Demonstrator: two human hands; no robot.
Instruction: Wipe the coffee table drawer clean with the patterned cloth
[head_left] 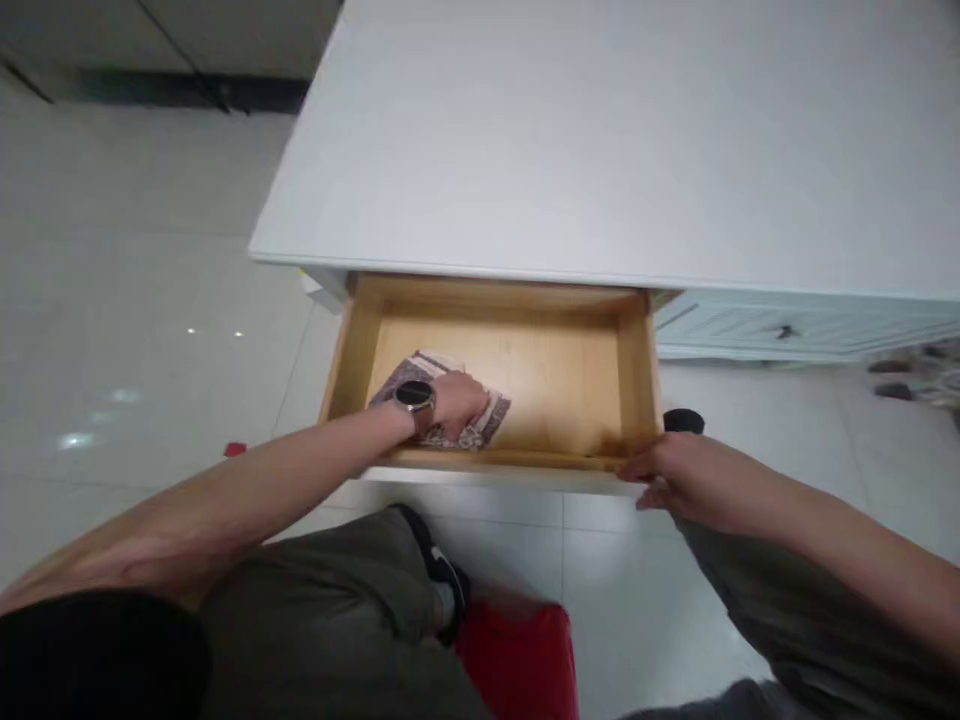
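Note:
A wooden drawer (pixel 570 385) is pulled out from under the white top. Inside it, toward the left, lies a folded grey-and-cream patterned cloth (pixel 495 412). My left hand (pixel 456 398), with a round dark watch on its wrist, presses onto the cloth with curled fingers; some of the fingertips are hidden. At the drawer's front right corner, my right hand (pixel 664 470) is closed over the edge of the front panel, its thumb and fingers on either side.
The white cabinet top (pixel 600 130) spreads out beyond the drawer. To the right is a shut drawer front with a dark knob (pixel 786 331). A red object (pixel 517 655) stands on the tiled floor beside my foot, and a small red piece (pixel 235 449) lies to the left.

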